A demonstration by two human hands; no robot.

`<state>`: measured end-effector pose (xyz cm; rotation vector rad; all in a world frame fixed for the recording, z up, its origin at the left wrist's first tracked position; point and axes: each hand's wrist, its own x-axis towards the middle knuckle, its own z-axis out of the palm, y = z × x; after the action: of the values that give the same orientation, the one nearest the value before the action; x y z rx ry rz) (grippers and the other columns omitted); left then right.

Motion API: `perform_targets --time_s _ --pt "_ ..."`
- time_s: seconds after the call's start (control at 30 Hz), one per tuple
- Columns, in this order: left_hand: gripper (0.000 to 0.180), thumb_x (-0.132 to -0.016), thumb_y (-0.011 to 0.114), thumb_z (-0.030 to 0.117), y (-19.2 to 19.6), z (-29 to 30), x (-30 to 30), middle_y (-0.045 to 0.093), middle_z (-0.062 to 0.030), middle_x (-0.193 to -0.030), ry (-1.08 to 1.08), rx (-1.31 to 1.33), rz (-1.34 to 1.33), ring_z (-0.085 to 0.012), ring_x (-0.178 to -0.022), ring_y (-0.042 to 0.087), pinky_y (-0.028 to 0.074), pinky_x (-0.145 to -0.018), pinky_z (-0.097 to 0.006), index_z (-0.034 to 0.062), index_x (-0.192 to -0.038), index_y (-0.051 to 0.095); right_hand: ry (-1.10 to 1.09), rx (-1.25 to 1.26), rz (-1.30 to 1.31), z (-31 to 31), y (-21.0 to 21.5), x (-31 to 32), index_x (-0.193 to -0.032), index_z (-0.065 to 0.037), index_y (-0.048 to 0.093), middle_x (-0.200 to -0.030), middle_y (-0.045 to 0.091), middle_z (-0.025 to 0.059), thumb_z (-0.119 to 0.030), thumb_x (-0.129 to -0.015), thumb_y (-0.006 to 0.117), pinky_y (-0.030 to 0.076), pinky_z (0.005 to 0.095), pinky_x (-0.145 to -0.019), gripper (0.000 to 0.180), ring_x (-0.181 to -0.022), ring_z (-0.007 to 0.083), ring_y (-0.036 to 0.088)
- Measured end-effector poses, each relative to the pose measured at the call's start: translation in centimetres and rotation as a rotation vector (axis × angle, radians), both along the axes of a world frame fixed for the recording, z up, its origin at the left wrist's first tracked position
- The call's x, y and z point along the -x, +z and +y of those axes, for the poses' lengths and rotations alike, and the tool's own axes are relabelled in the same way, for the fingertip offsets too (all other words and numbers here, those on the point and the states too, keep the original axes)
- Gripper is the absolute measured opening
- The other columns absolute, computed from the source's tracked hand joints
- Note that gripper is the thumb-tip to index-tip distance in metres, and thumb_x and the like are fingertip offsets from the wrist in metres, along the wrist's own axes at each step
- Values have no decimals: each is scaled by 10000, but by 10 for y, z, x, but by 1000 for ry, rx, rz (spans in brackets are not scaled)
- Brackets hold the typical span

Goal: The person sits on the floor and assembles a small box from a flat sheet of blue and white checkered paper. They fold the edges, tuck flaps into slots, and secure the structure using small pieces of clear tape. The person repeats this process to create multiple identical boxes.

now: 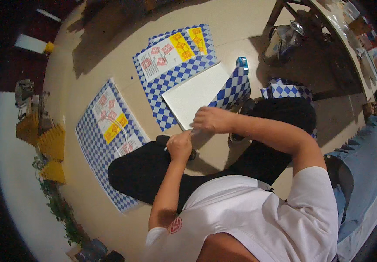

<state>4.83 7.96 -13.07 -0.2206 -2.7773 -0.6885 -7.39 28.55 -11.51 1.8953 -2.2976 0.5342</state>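
My left hand (179,146) and my right hand (213,120) are close together above my lap, both with curled fingers. Between them is a small, pale, thin bit that is too small to name. Just beyond my hands a flat white panel (191,92) lies on the floor. It rests on a blue-and-white checked sheet (153,97) with white and yellow printed patches. Another checked flap (234,90) lies along the panel's right side. A roll of tape in a blue holder (242,63) stands at the flap's far end.
A checked flat pack (96,146) with a pale cord lies at the left by my knee. Another checked piece (286,89) is beyond my right knee. A clear lidded container (280,43) stands beside a table (345,50). Blue cloth (367,170) hangs at the right.
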Motion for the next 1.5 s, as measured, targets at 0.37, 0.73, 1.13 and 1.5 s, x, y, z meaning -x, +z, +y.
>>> perform_targets --time_s 0.37,0.73,1.13,1.5 --pt "88 -826 745 147 26 -27 1 737 -104 -812 47 -33 -12 -300 -755 706 539 -710 -399 90 -887 772 -7 -133 -23 82 31 78 -848 -35 720 -1242 680 172 -181 -816 675 433 467 -1093 156 -1262 345 571" --pt "184 -776 734 -12 56 -61 -3 729 -130 -837 131 -216 69 -318 -814 696 537 -784 -387 40 -950 764 -678 119 -793 138 110 111 -1150 -49 707 -1003 721 101 -144 -957 680 541 331 -870 217 -927 195 688" --pt "307 -1003 648 186 83 -75 -2 660 -51 -1158 200 -892 -180 -156 -1040 607 480 -916 -296 4 -1251 636 -352 524 -501 49 243 62 -990 -49 673 -861 640 76 -218 -929 711 511 353 -738 184 -830 202 640" --pt "227 -922 695 -1 134 -22 18 660 -16 -1069 -44 -1476 -144 -99 -972 601 496 -868 -254 53 -1119 596 -322 96 -319 -12 224 -19 -938 -76 613 -835 634 99 -162 -894 685 521 428 -631 120 -802 299 667"
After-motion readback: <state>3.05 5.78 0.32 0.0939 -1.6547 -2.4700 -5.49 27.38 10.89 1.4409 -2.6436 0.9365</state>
